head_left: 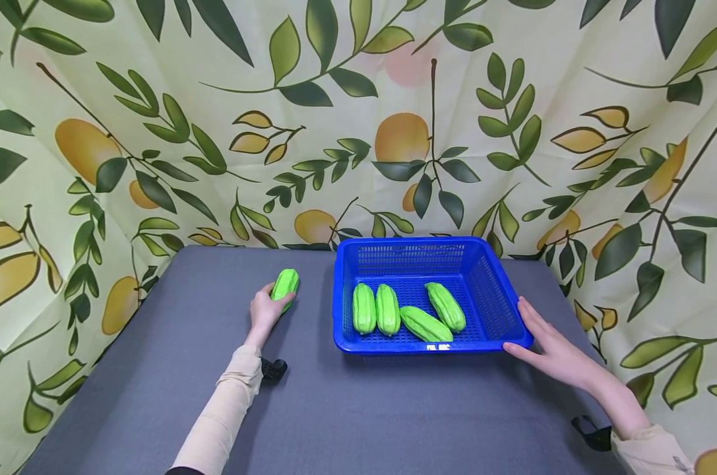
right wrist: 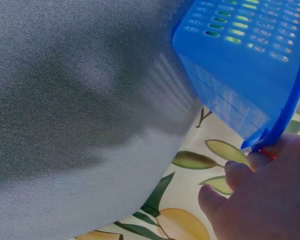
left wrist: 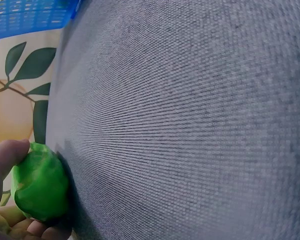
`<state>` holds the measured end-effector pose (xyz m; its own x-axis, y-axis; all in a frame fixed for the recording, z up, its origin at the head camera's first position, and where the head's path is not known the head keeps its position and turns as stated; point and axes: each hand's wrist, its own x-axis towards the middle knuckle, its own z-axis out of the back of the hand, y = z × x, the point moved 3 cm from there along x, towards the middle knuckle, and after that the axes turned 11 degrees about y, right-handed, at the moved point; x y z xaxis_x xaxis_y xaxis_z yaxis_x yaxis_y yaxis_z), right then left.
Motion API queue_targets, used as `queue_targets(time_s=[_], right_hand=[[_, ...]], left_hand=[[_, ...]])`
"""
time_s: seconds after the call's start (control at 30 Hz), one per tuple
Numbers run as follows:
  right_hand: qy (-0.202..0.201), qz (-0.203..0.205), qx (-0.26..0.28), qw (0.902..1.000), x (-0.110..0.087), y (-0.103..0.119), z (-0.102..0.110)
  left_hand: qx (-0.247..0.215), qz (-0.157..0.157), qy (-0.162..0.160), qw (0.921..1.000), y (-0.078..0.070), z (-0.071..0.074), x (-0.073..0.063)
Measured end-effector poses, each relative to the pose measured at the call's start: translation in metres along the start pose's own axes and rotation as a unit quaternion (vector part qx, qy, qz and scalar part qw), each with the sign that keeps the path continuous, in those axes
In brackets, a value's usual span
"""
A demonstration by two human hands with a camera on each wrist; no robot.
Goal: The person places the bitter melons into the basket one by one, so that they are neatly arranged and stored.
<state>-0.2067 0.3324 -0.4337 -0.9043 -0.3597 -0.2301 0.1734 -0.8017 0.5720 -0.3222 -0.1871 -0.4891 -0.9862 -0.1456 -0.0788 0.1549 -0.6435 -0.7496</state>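
My left hand (head_left: 266, 310) grips a bright green ridged gourd (head_left: 285, 284) at the table's far left part, left of the basket. In the left wrist view the thumb (left wrist: 10, 152) lies on one side of the gourd (left wrist: 42, 185) and the fingers curl under the other, close against the table cloth. My right hand (head_left: 551, 346) rests with extended fingers at the near right corner of a blue plastic basket (head_left: 429, 347). The right wrist view has its fingers right at the basket's rim (right wrist: 285, 122). Inside the basket lie several similar green gourds (head_left: 388, 310).
A dark grey cloth covers the table (head_left: 358, 409). Directly behind it and along the sides hangs a cream curtain (head_left: 346, 185) printed with leaves and fruit. Black straps (head_left: 273, 369) sit at both wrists.
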Motion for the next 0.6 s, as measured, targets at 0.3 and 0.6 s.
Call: queue_targets(time_s=[0.3, 0.6], right_hand=[[0.001, 0.0, -0.002, 1.0, 0.001, 0.002, 0.0], [0.004, -0.001, -0.003, 1.0, 0.001, 0.002, 0.0]], left_hand=[[-0.006, 0.003, -0.002, 1.0, 0.0, 0.0, 0.0], [-0.045, -0.009, -0.026, 0.9986, -0.022, 0.022, -0.003]])
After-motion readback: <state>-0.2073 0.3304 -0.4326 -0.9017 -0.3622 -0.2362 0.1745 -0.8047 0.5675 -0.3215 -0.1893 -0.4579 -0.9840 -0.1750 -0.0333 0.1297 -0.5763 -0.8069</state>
